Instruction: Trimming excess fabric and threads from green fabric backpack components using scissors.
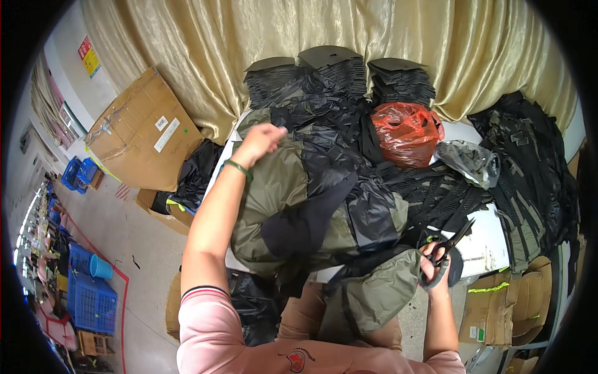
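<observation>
My left hand (261, 141) is raised over the far left part of a heap of olive-green and black fabric (272, 181). Its fingers are drawn together and slightly blurred; whatever they pinch, if anything, cannot be made out. In my right hand (434, 267) is a pair of black scissors (460, 239), gripped by the handles, with the blades pointing up and to the right. Beside that hand, an olive piece of fabric (383, 290) hangs over the near table edge onto my lap. A dark cloth panel (305, 227) lies across the middle of the heap.
Stacks of dark flat pieces (333, 68) stand at the back by a gold curtain (274, 28). A red plastic bag (405, 137), a clear bag (467, 162) and black straps (529, 168) crowd the right. Cardboard boxes (146, 134) flank the white table (495, 240).
</observation>
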Tool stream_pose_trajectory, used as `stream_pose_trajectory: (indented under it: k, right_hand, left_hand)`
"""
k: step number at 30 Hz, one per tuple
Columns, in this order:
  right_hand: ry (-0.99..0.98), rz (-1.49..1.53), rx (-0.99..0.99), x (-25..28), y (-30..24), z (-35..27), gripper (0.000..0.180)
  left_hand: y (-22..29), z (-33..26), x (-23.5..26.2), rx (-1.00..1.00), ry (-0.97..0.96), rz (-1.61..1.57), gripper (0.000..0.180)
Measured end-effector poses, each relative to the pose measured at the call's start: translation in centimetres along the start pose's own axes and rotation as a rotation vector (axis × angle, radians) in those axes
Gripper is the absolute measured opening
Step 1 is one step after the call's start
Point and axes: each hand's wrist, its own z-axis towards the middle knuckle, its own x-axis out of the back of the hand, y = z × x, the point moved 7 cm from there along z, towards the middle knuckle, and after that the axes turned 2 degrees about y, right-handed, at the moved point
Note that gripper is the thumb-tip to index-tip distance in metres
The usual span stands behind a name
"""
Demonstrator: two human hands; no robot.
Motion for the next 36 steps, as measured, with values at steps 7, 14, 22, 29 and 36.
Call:
stream_pose_trajectory:
  k: [7, 14, 22, 29, 36]
  right_hand:
    - [0.241, 0.337, -0.215, 6.3, 15.9, -2.1, 0.039]
    - [0.287, 0.440, -0.354, 5.0, 15.2, -2.6, 0.037]
    - [0.265, 0.274, -0.292, 4.1, 14.3, -2.7, 0.038]
    - [0.270, 0.320, -0.301, 4.7, 15.2, -3.5, 0.034]
    - [0.264, 0.477, -0.326, 4.0, 15.2, -2.7, 0.043]
  left_hand:
    - [-8.8, 14.2, 0.1, 0.080, 0.060, 0.931, 0.080]
    - [-14.1, 21.0, -3.5, 0.130, -0.201, 1.226, 0.123]
    - [-14.1, 24.2, -4.2, -0.016, -0.192, 1.075, 0.128]
    - [-15.7, 24.3, -4.3, -0.086, -0.014, 1.024, 0.067]
    - [-7.0, 19.7, -0.7, -0.141, 0.334, 0.987, 0.042]
